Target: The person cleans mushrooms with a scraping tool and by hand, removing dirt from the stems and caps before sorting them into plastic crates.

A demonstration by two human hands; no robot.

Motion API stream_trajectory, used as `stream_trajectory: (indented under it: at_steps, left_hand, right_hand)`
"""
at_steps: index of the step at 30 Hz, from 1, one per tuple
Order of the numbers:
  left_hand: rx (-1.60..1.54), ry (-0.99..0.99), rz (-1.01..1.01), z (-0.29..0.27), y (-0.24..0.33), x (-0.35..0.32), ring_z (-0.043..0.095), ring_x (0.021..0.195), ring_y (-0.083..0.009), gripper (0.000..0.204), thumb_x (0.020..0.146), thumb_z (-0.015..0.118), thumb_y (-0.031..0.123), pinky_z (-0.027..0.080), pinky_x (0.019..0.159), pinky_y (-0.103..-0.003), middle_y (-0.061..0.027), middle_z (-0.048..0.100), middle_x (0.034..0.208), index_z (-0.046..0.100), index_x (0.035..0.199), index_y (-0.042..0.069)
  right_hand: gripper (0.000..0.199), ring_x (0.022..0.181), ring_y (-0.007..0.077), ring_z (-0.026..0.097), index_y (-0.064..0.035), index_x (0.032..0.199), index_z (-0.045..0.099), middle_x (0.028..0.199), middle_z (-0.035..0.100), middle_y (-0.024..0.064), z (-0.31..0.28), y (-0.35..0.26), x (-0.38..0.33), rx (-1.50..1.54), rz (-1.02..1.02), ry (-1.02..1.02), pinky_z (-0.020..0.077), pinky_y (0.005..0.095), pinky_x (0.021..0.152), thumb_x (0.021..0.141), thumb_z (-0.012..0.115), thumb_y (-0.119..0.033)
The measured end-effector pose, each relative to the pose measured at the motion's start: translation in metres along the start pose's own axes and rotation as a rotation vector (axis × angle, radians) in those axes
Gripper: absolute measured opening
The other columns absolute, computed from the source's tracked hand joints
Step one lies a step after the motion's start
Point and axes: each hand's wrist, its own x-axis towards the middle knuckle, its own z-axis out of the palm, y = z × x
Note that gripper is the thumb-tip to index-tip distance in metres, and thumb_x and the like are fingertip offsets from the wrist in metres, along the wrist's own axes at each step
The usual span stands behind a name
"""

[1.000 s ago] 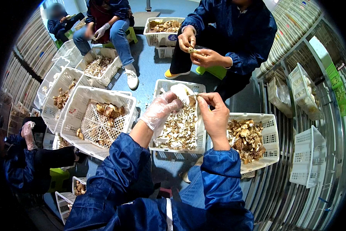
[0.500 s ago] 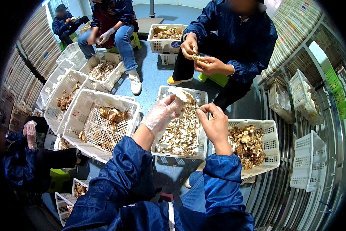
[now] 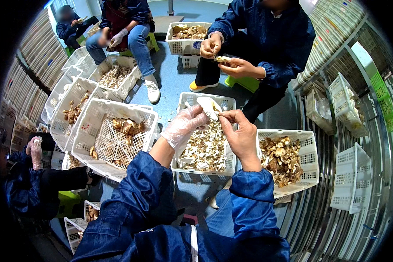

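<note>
My left hand (image 3: pixel 185 125), in a thin clear glove, holds a pale mushroom piece (image 3: pixel 208 107) over a white slotted basket (image 3: pixel 227 104) filled with mushroom slices. My bare right hand (image 3: pixel 239 133) pinches the same piece at its lower right edge. Both blue sleeves come up from the bottom edge. Left of this basket a tilted white basket (image 3: pixel 142 114) holds a few brown mushrooms. To the right, another basket (image 3: pixel 311 150) is heaped with brown mushrooms.
A person in blue sits opposite, both hands (image 3: pixel 226 56) working a mushroom, with a basket (image 3: pixel 183 46) behind. Two more people sit at the far left. A gloved hand (image 3: pixel 36 150) shows at left. Metal racks with empty white baskets (image 3: pixel 351 181) line the right.
My hands stay together on the mushroom piece over the middle basket. The view has dipped a little. The person opposite keeps working with both hands.
</note>
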Motion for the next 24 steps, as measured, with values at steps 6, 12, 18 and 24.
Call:
stream_trajectory:
  at_steps: [6, 12, 18, 24]
  left_hand:
    - [-0.006, -0.085, 0.133, -0.008, -0.010, 0.004, 0.062, 0.107, -0.0139, 0.035, 0.098, 0.064, 0.014, 0.050, 0.095, -0.030, -0.0050, 0.068, 0.117, 0.062, 0.130, 0.002]
    - [0.050, -0.089, 0.055, -0.005, -0.010, 0.003, 0.063, 0.107, -0.0135, 0.034, 0.097, 0.065, 0.012, 0.050, 0.094, -0.031, -0.0035, 0.069, 0.116, 0.064, 0.129, 0.002]
    - [-0.260, -0.112, 0.040, -0.008, -0.010, -0.002, 0.065, 0.118, -0.0201, 0.051, 0.092, 0.079, 0.018, 0.054, 0.096, -0.035, -0.0078, 0.069, 0.128, 0.060, 0.138, 0.004]
    - [-0.351, 0.071, -0.039, -0.017, -0.018, 0.011, 0.067, 0.104, -0.0198, 0.042, 0.098, 0.074, 0.026, 0.055, 0.085, -0.032, -0.0068, 0.068, 0.125, 0.060, 0.134, 0.009]
  right_hand:
    - [0.014, 0.083, 0.0119, 0.072, -0.0014, 0.102, 0.070, 0.089, 0.076, 0.0068, 0.003, 0.005, 0.001, 0.178, 0.122, 0.018, 0.0563, 0.0285, 0.076, 0.096, 0.073, -0.013]
    - [0.013, 0.084, 0.0088, 0.070, 0.0002, 0.101, 0.068, 0.090, 0.075, 0.0060, 0.000, 0.013, 0.003, 0.173, 0.176, 0.097, 0.0551, 0.0265, 0.076, 0.097, 0.072, -0.012]
    - [0.013, 0.085, 0.0082, 0.068, 0.0001, 0.099, 0.068, 0.088, 0.074, 0.0050, -0.010, 0.027, 0.009, 0.173, 0.219, 0.219, 0.0550, 0.0268, 0.078, 0.096, 0.074, -0.012]
    - [0.010, 0.096, 0.0277, 0.070, -0.0058, 0.092, 0.074, 0.097, 0.075, 0.0091, -0.007, 0.017, 0.001, -0.248, 0.028, 0.062, 0.0541, 0.0370, 0.088, 0.086, 0.079, -0.012]
